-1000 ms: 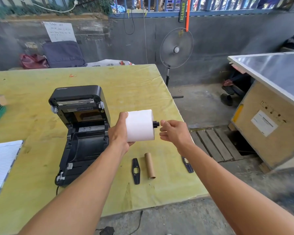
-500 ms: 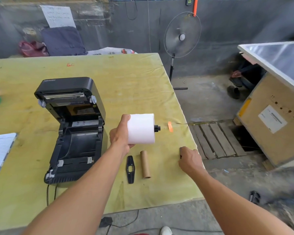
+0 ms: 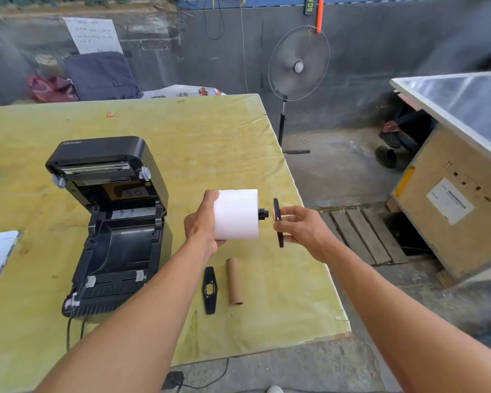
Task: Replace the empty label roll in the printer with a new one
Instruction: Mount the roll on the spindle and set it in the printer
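Above the table [image 3: 153, 129], left hand [image 3: 201, 225] grips the roll [image 3: 236, 214], right hand [image 3: 301, 228] pinches a guide [image 3: 278, 222] just off the spindle [image 3: 263, 214]; misaligned, it could jam or drop.

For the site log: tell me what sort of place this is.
Probably a semi-outdoor packing or shipping workshop: a label printer open on a yellow-covered table, a labelled plywood crate and a pedestal fan on bare concrete.
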A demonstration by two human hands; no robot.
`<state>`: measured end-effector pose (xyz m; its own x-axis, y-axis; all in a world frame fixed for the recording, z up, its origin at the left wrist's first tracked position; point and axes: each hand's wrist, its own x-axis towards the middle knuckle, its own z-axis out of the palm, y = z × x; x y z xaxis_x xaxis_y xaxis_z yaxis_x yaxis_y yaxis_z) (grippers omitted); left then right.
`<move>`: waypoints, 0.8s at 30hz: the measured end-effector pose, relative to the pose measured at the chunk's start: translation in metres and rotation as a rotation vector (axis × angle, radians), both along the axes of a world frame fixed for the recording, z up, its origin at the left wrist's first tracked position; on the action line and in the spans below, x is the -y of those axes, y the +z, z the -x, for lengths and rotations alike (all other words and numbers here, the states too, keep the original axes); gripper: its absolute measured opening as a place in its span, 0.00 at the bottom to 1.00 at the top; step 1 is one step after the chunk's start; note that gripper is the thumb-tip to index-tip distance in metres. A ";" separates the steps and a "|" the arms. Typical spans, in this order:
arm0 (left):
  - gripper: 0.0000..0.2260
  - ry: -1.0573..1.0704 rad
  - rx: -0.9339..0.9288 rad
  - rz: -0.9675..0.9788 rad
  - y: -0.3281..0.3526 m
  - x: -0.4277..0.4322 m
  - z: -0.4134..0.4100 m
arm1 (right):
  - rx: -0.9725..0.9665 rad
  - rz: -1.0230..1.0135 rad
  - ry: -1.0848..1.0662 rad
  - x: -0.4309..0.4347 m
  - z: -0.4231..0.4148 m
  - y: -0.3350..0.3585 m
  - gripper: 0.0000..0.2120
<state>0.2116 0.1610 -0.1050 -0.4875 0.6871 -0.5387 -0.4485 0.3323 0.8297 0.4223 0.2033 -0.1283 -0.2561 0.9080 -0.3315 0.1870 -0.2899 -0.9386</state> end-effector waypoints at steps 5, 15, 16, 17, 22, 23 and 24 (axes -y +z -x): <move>0.19 -0.033 -0.020 -0.011 0.006 -0.001 -0.001 | -0.092 -0.138 0.099 0.008 0.012 0.029 0.15; 0.19 -0.082 -0.013 -0.029 0.016 -0.001 0.003 | -0.049 -0.231 0.083 0.012 0.017 0.038 0.20; 0.19 -0.085 -0.004 -0.032 0.017 -0.001 0.004 | -0.048 -0.236 0.064 0.012 0.020 0.037 0.19; 0.20 -0.086 0.002 -0.035 0.017 -0.001 0.005 | -0.050 -0.235 0.044 0.012 0.022 0.035 0.17; 0.21 -0.026 -0.009 -0.052 0.018 -0.001 0.009 | -0.133 -0.180 -0.045 0.014 0.032 0.029 0.06; 0.21 -0.009 -0.006 -0.059 0.018 -0.001 0.009 | -0.187 -0.144 -0.076 0.015 0.035 0.029 0.03; 0.20 0.011 -0.002 -0.068 0.018 -0.001 0.008 | -0.225 -0.106 -0.110 0.017 0.039 0.029 0.05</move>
